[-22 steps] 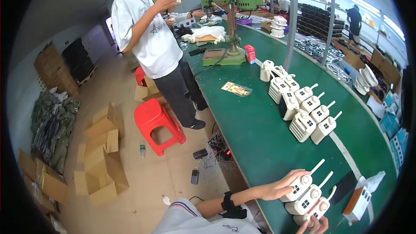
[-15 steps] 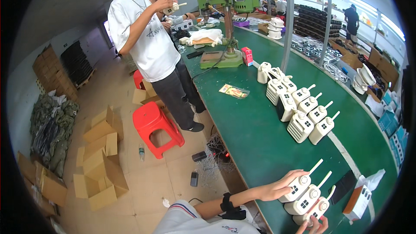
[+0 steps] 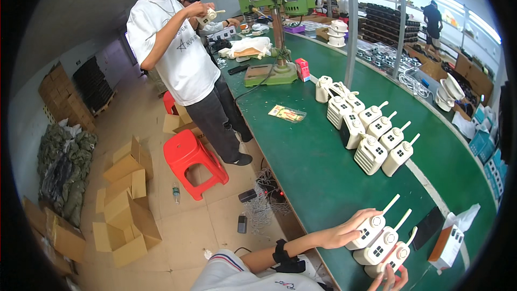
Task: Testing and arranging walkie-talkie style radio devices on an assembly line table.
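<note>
Three cream box-shaped devices, each with a stick antenna, a round knob and a four-part dark button, stand side by side in a row on the green workbench (image 3: pixel 312 183). My left hand (image 3: pixel 344 231) comes from the left and grips the farthest one (image 3: pixel 366 233), thumb on its front and fingers over its top. At the near end, my right hand (image 3: pixel 390 279) has its fingers around the lower part of the nearest device (image 3: pixel 396 257). Between them, the middle device (image 3: pixel 381 245) touches its neighbours.
Beyond my hands several more cream devices (image 3: pixel 371 153) stand grouped. A dark flat object (image 3: pixel 428 229) and a white-and-orange box (image 3: pixel 448 245) lie to the right. A green drill press (image 3: pixel 277 27) and metal posts rise farther back. A person (image 3: pixel 180 48) stands left, near a red stool (image 3: pixel 194 161).
The view has shifted slightly, so the background sits a little farther left. My hands keep nearly the same hold on the devices, and the row stays in place.
</note>
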Demonstrator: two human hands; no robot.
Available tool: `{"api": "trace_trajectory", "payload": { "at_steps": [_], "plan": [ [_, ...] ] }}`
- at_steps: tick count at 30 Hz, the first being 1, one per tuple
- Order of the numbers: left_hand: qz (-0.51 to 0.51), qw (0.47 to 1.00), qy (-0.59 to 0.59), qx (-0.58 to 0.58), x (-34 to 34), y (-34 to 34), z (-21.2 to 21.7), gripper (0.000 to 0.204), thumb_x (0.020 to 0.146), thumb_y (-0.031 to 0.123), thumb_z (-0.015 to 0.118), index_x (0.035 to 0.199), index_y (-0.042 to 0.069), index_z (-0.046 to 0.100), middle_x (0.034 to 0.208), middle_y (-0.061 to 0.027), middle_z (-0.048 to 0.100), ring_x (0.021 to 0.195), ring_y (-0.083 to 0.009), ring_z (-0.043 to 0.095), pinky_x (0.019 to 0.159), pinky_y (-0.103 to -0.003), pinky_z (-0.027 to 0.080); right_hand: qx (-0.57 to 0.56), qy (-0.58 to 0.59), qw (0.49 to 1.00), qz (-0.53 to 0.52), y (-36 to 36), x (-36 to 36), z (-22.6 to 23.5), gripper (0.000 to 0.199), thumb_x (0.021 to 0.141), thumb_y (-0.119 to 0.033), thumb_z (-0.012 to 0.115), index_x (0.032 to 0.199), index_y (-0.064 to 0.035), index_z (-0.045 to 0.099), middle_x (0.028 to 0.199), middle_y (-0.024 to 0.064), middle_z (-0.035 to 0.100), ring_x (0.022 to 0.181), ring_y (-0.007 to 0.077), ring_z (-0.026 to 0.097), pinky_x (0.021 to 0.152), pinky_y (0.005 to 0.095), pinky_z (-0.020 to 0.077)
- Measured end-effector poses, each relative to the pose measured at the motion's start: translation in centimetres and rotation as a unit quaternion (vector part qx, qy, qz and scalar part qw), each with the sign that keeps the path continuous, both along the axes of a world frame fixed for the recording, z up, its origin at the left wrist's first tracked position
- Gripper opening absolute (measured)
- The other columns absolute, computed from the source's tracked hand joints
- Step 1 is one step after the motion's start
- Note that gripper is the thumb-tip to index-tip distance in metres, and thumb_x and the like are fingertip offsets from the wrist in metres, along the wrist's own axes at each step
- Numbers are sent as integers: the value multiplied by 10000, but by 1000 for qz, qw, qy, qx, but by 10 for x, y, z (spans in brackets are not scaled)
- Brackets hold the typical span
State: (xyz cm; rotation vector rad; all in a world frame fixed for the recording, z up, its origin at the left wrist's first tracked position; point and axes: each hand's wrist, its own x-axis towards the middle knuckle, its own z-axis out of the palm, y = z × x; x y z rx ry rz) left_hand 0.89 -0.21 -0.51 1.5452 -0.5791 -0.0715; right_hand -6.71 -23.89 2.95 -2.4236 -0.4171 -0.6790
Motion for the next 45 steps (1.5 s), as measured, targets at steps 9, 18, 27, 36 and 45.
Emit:
{"api": "trace_trajectory", "payload": {
  "at_steps": [9, 18, 27, 36, 45],
  "plan": [
    [5, 1000, 3, -7, -7, -5, -6, 683, 824, 72, 350, 1472, -20, 155, 1525, -185, 129, 1452, -281, 58, 1161, -382, 68, -17, -24, 1000, 3, -8, -8, -3, 298, 887, -85, 624, 1184, -97, 635, 1235, 166, 483, 938, 306, 595, 784, 371, 517],
    [30, 1000, -7, -1, 3, 3, -5, 646, 834, 34, 350, 1442, -71, 156, 1508, -213, 191, 1428, -282, 161, 1162, -363, 115, 48, 20, 997, -55, 5, -7, -8, 301, 760, 16, 647, 1047, -66, 677, 1219, 214, 524, 757, 246, 582, 656, 331, 495],
    [16, 999, 31, 7, 0, 2, 17, 647, 812, 3, 343, 1432, -67, 173, 1502, -243, 177, 1419, -313, 175, 1159, -391, 115, 39, 14, 998, -56, 6, -7, -6, 388, 712, -43, 735, 1089, -120, 679, 1195, 164, 521, 679, 189, 587, 562, 291, 502],
    [29, 997, 70, 26, -6, -2, 24, 644, 828, 28, 367, 1440, -50, 182, 1508, -240, 176, 1419, -317, 174, 1158, -405, 105, 13, 16, 997, -71, 6, -11, -2, 376, 696, -72, 751, 1065, -118, 693, 1178, 148, 533, 722, 211, 551, 635, 322, 479],
    [15, 997, 62, 35, -1, 4, 20, 643, 818, 54, 380, 1436, -32, 223, 1508, -254, 171, 1430, -338, 146, 1158, -422, 99, 5, 10, 997, -80, 11, -10, -2, 373, 700, -91, 749, 1067, -112, 687, 1171, 145, 546, 825, 250, 534, 746, 355, 445]
  ]
}}
